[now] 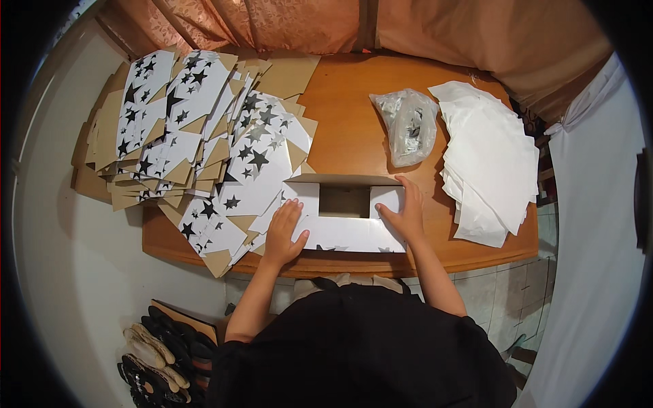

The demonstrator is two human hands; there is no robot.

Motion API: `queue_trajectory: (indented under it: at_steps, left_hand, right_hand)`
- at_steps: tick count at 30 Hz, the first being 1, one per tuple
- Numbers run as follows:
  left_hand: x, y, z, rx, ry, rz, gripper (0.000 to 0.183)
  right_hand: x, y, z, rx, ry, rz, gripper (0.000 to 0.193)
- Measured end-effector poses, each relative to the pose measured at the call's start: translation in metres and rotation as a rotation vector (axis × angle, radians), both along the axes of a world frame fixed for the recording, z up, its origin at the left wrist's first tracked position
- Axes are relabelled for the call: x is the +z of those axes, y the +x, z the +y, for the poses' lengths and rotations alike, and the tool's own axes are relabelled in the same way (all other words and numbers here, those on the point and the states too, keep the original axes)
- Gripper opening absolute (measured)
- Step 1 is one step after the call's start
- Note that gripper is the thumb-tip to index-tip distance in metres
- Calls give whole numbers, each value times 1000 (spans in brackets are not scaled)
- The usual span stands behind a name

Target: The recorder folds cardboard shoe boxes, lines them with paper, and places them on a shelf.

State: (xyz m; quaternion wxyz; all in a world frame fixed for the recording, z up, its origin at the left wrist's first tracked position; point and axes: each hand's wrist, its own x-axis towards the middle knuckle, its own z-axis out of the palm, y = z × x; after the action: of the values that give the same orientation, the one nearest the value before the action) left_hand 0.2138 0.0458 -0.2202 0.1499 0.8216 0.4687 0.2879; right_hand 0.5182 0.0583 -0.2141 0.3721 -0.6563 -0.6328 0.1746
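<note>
A white cardboard box [347, 234] with black stars lies at the table's near edge in front of me. Its side flaps and near flap are folded inward, and a rectangular gap in the middle shows the brown inside [344, 202]. My left hand [281, 234] rests flat against the box's left side, fingers stretched out and thumb apart near the front flap. At the right side, my right hand [406, 212] grips the box, its thumb on the right flap and its fingers around the far right corner.
A large pile of flat star-printed cardboard pieces [183, 129] covers the table's left, reaching the box. To the right lie a clear plastic bag [410, 129] with something unclear inside and a stack of white sheets [486, 163]. Shoes [160, 360] stand below left. Curtains [476, 41] hang behind.
</note>
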Motion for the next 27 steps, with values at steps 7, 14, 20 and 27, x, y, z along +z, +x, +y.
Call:
queue_trajectory:
  at_steps: [7, 14, 20, 27]
  left_hand:
    - [-4, 0, 5, 230, -105, -522, 66]
    - [5, 13, 25, 372, -428, -331, 74]
    - [24, 39, 22, 567, -384, -66, 74]
    - [0, 29, 21, 564, -278, -141, 72]
  right_hand:
    - [-29, 29, 1, 161, -39, 578, 44]
    - [4, 18, 3, 167, -156, 104, 60]
    - [3, 7, -1, 66, -70, -38, 75]
    - [-14, 11, -3, -20, -122, 242, 71]
